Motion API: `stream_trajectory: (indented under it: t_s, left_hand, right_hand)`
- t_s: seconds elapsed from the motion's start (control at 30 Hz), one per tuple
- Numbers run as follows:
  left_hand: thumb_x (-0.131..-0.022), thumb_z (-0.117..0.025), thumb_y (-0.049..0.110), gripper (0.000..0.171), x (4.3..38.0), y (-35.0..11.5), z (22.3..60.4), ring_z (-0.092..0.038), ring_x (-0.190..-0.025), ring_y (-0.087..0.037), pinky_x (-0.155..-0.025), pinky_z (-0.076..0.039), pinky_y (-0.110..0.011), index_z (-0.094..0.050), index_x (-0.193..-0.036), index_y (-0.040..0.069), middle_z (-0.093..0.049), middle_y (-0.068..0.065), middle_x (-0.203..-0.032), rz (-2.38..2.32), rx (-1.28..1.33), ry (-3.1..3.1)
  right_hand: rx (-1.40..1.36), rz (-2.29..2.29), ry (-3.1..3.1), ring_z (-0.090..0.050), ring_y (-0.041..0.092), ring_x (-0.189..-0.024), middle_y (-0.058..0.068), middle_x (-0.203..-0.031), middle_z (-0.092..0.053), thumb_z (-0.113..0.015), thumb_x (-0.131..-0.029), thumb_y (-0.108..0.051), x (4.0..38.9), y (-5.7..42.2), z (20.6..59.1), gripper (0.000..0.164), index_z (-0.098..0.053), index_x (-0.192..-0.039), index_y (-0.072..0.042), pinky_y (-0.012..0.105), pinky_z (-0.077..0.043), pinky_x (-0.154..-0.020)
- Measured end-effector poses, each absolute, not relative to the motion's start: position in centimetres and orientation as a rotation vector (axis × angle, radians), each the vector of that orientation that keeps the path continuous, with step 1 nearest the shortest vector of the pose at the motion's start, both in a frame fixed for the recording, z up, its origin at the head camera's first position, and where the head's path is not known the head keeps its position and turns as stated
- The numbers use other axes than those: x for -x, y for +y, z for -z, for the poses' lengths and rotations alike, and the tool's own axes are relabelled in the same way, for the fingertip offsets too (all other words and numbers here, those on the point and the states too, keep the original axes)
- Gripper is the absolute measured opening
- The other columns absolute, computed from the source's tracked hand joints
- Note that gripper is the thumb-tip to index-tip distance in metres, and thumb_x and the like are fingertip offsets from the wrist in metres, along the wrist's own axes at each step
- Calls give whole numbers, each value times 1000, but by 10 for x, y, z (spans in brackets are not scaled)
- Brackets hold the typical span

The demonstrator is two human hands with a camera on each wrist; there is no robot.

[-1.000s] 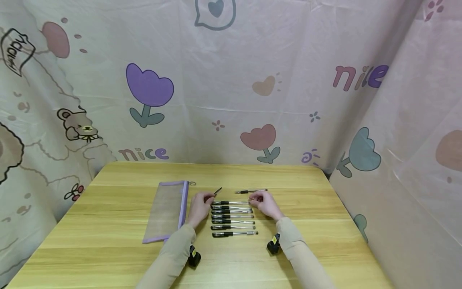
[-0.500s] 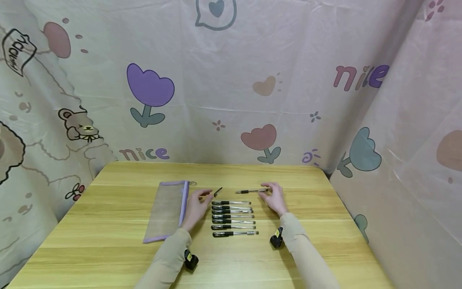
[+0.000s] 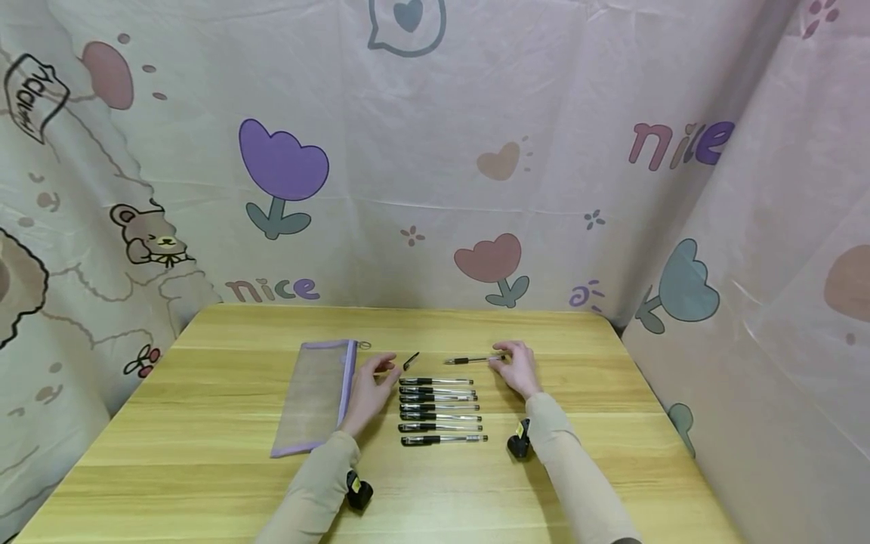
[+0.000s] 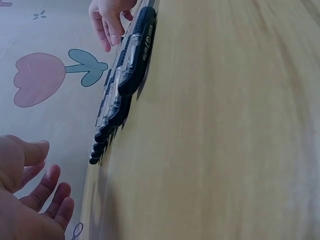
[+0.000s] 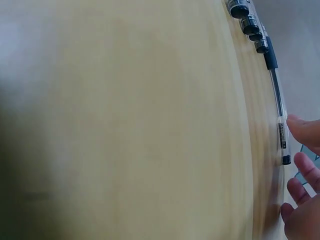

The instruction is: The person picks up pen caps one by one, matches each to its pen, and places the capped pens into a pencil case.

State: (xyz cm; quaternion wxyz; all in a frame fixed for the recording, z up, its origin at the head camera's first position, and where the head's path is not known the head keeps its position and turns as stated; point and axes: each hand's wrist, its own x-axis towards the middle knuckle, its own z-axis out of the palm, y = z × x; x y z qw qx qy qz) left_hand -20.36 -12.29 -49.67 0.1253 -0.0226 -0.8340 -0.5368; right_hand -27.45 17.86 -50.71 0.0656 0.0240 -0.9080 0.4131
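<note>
In the head view a row of several black-capped clear gel pens (image 3: 435, 408) lies on the table between my hands. Behind the row lies one uncapped pen (image 3: 469, 360), and to its left a loose black pen cap (image 3: 411, 361). My right hand (image 3: 518, 372) is at the uncapped pen's rear end, thumb and fingers spread around it; the right wrist view has the thumb beside the barrel (image 5: 281, 132). My left hand (image 3: 370, 389) is just left of the cap, its fingers parted and loosely bent, with nothing between them in the left wrist view.
A mesh zip pouch (image 3: 309, 400) with purple edging lies flat left of the pens, partly behind my left hand. A printed curtain (image 3: 408, 264) hangs along the back and both sides of the wooden table (image 3: 204, 468).
My right hand has moved away from the row's farthest pen, back and right to the uncapped pen. My left hand has come off the row's left end and its fingers have parted.
</note>
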Motion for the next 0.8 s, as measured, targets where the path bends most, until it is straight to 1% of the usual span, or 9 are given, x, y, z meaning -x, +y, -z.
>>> stream_trajectory:
  t_s: [0.17, 0.37, 0.8]
  left_hand:
    - [-93, -69, 7, 38, 204, -124, 499, -63, -115, -38, -103, -50, -53, -62, -129, -1, -69, -23, -118, 1558, 74, -2436]
    - [-93, -69, 7, 38, 205, -126, 502, -62, -116, -38, -103, -50, -54, -62, -130, 0, -68, -22, -120, 1559, 66, -2437]
    - [-93, -68, 6, 41, 205, -128, 503, -61, -117, -39, -106, -49, -54, -60, -132, -2, -67, -24, -121, 1585, 59, -2428]
  right_hand:
    - [-60, -1205, -2771, -45, 40, -127, 21, -138, -56, -76, -89, -17, 278, 176, 507, 38, -69, -124, -6, 57, -35, -110]
    - [-54, -1165, -2796, -44, 40, -127, 20, -138, -56, -76, -88, -16, 278, 174, 508, 36, -70, -122, -7, 58, -31, -110]
    - [-71, -1125, -2799, -47, 39, -125, 19, -132, -59, -75, -89, -15, 277, 172, 511, 30, -72, -117, -6, 59, -32, -108]
